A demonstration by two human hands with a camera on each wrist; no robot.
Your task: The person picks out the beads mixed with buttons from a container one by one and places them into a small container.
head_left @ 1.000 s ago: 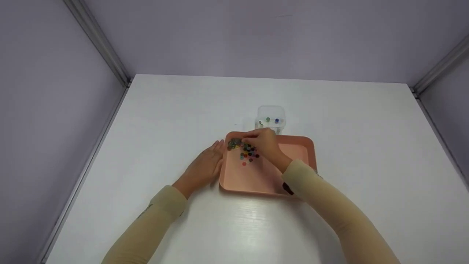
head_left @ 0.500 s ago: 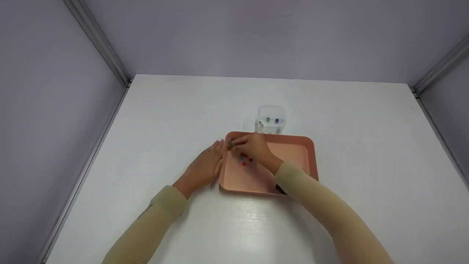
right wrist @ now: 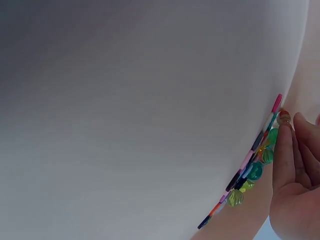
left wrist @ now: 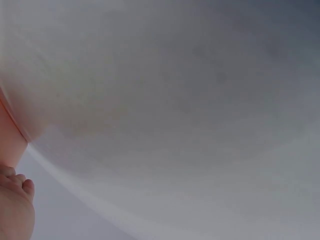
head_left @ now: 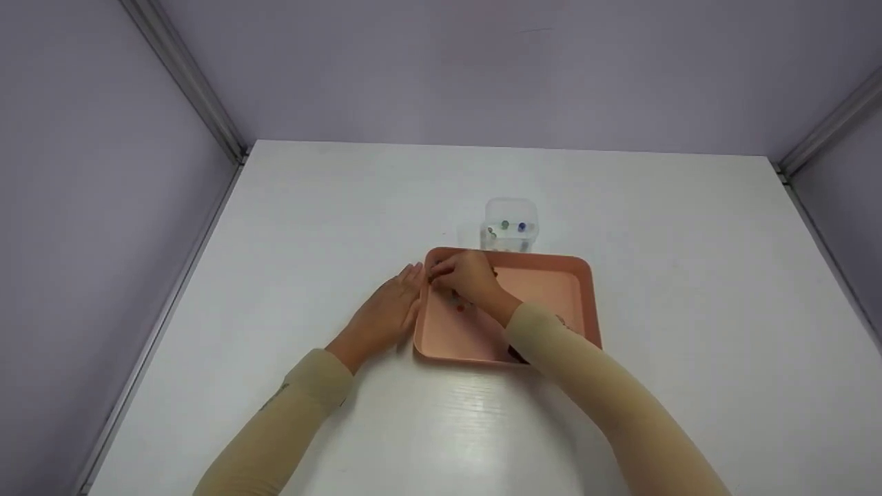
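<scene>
While bent over the pink tray (head_left: 551, 313) on the bench, right hand (head_left: 468, 275) — grip curled down among beads (right wrist: 256, 170), catch unclear. Left hand (head_left: 386, 310) flat against tray edge. Better isolated one bead before lifting — tray kept braced.

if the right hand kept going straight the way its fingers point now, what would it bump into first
Most likely the beads lying just ahead of the right hand, then the far-left wall of the pink tray. The left hand rests outside that wall. Depth is hard to judge, so the hand may already touch the beads.
</scene>
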